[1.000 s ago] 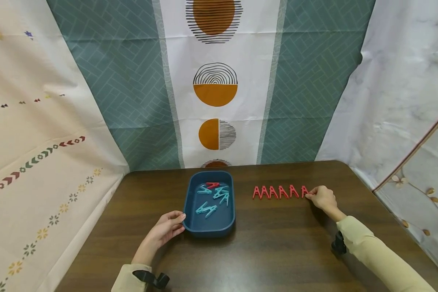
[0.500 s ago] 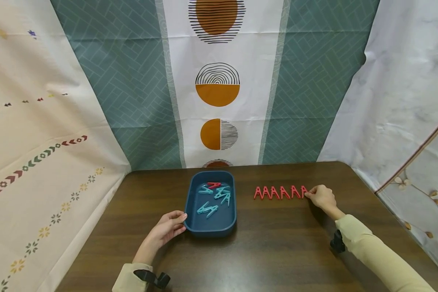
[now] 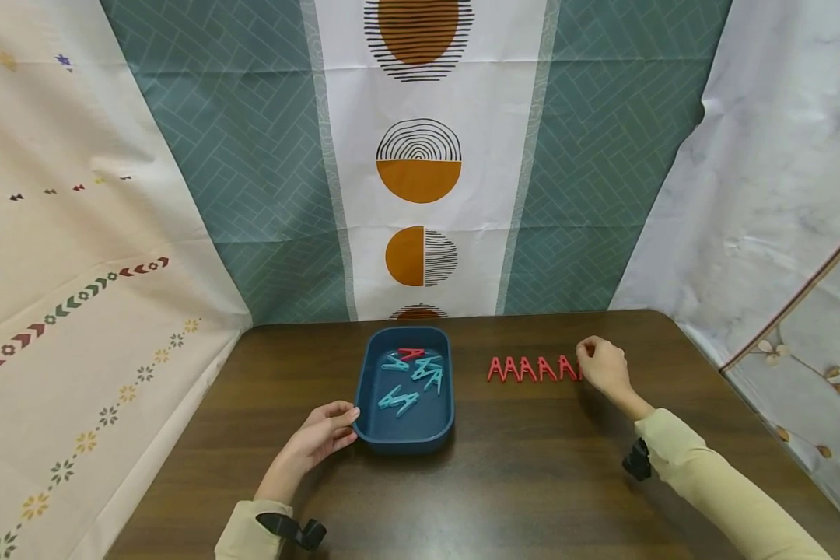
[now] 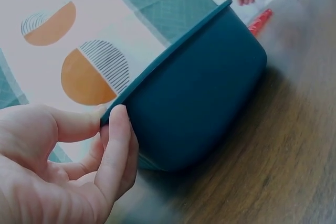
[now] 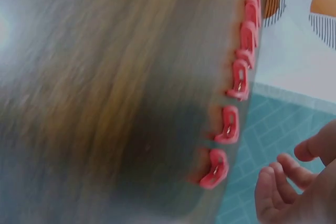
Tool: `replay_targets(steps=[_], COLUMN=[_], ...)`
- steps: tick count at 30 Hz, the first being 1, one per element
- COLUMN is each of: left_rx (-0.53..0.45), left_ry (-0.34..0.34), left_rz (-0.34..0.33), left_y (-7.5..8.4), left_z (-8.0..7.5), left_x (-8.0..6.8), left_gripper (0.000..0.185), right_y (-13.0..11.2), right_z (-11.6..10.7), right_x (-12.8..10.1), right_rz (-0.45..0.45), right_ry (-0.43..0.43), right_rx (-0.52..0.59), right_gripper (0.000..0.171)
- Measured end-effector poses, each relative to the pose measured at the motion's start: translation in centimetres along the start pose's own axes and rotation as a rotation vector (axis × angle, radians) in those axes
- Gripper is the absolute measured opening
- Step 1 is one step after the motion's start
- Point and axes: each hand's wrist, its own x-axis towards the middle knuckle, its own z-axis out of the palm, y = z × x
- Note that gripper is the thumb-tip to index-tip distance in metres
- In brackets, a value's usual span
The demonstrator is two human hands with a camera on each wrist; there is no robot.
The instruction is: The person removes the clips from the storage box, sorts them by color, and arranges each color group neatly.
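My left hand [image 3: 320,437] pinches the left rim of a dark blue plastic bin [image 3: 404,446], thumb inside and fingers against the outer wall, as the left wrist view shows [image 4: 199,85]. Several teal clothespins [image 3: 397,399] and one red clothespin [image 3: 411,354] lie in the bin. To its right, a row of several red clothespins [image 3: 525,369] stands spread like letter A's on the table. My right hand [image 3: 605,368] is raised at the row's right end, overlapping the last red clothespin in the head view. In the right wrist view its loosely curved fingers [image 5: 270,187] hold nothing.
The brown wooden table [image 3: 497,490] carries the bin and the row. A patterned cloth [image 3: 420,257] hangs behind its far edge. Light cloths hang at the left [image 3: 56,404] and right [image 3: 777,233] sides.
My right hand has let go of the rightmost red clothespin, which had shifted slightly left towards the row, and has lifted up and a little left. My left hand stays on the bin's rim.
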Motion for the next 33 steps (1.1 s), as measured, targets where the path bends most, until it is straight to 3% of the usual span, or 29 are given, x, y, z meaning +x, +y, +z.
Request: replay_targets(steps=[6,15,22,26,33], left_rx=[0.056,0.114,0.144,0.141,0.145], left_ry=[-0.009,0.035,0.027,0.021,0.078], left_rz=[0.012,0.004,0.017,0.040,0.031], left_y=[0.2,0.3,0.1,-0.1,0.2], left_z=[0.2,0.5,0.4,0.3,0.6], left_x=[-0.1,-0.2,-0.1,-0.1,-0.2], left_gripper=[0.018,0.029,0.038,0.034,0.026], right_y=[-1.8,-4.2,-6.6,-8.1,-9.8], right_z=[0.6,1.8,3.2,3.8,5.0], right_x=[0.0,0.6,1.1,1.1,1.2], right_rz=[-0.022,-0.071,-0.061,-0.082,-0.115], right_ry=[-0.028,-0.060,-0.175,-0.208,-0.246], right_rx=[0.054,0.102,0.163,0.196,0.227], right_gripper=[0.026,0.022,0.024,0.023,0.022])
